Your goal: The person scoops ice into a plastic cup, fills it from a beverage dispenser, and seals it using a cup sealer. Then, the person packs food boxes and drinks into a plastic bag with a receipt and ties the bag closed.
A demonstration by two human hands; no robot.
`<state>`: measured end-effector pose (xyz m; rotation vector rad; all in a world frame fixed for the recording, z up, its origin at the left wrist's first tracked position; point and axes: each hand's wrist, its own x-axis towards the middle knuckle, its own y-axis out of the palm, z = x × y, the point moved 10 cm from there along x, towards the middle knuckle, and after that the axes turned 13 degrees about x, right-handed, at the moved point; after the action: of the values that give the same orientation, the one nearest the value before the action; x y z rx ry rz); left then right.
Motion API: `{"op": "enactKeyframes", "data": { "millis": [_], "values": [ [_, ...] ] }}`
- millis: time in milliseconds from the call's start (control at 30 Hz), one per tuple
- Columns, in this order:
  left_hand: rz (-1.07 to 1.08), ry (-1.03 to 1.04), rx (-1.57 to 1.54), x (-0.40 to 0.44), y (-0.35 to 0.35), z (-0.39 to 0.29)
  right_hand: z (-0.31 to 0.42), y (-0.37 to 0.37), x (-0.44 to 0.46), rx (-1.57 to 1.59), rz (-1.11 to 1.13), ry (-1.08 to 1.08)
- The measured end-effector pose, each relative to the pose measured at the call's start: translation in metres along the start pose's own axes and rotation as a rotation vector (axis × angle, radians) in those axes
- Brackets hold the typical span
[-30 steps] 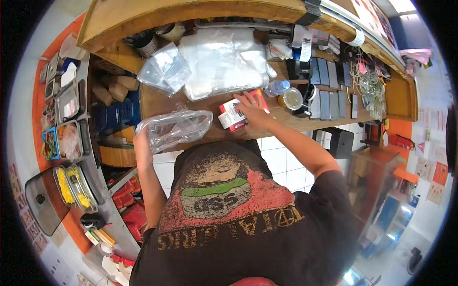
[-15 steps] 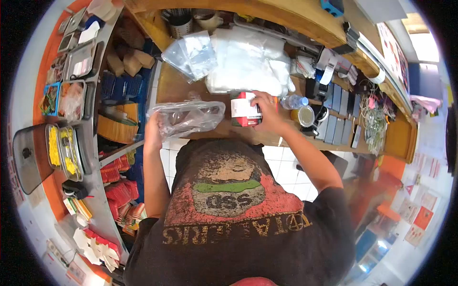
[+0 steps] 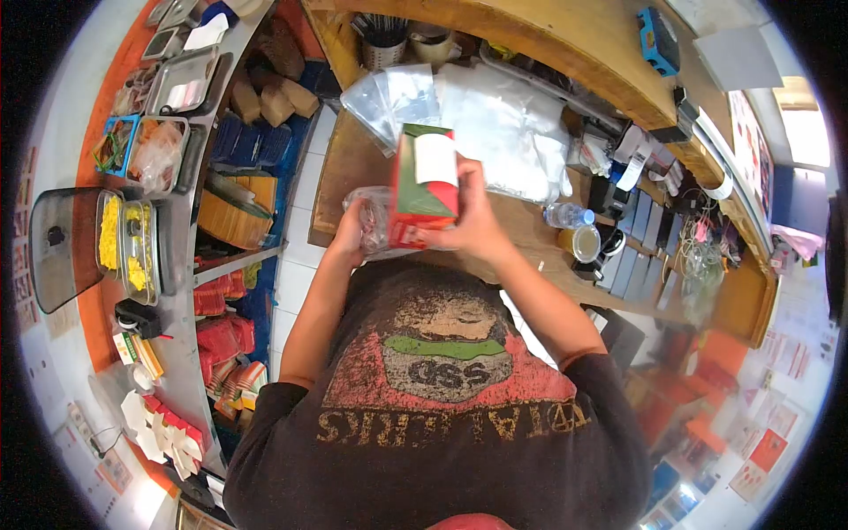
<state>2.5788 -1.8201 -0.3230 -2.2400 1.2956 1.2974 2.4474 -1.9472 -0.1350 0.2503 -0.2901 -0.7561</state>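
My right hand [image 3: 473,216] grips a red and green box [image 3: 424,208] with a white paper label on its top, lifted over the wooden table. The fingers wrap round its right side. Close against the box on the left, my left hand [image 3: 349,231] is closed on a clear plastic bag [image 3: 373,216], which is bunched up. Part of the bag is hidden by the box, and I cannot tell whether the box is inside it.
Stacked clear plastic bags [image 3: 508,124] lie at the back of the wooden table [image 3: 344,181]. To the right stand a water bottle [image 3: 568,215] and a round lidded cup [image 3: 580,242]. A metal counter with food containers [image 3: 159,155] runs along the left.
The box has moved left and up off the table with my right hand. My left hand has moved right with the bag, and the two now meet.
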Motion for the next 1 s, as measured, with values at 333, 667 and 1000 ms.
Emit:
{"op": "enactKeyframes", "data": {
  "millis": [333,667,1000],
  "values": [
    [0.126,-0.012,0.038,0.014,-0.002,0.012,-0.092,0.026,-0.03,-0.585,0.339,0.124],
    [-0.381,0.728,0.804,0.001,-0.02,-0.055,-0.108,0.01,-0.047,-1.045,0.299,0.302],
    [-0.511,0.813,1.249,-0.081,0.002,-0.106,-0.154,-0.023,-0.035,-0.901,0.171,0.27]
  ]
}}
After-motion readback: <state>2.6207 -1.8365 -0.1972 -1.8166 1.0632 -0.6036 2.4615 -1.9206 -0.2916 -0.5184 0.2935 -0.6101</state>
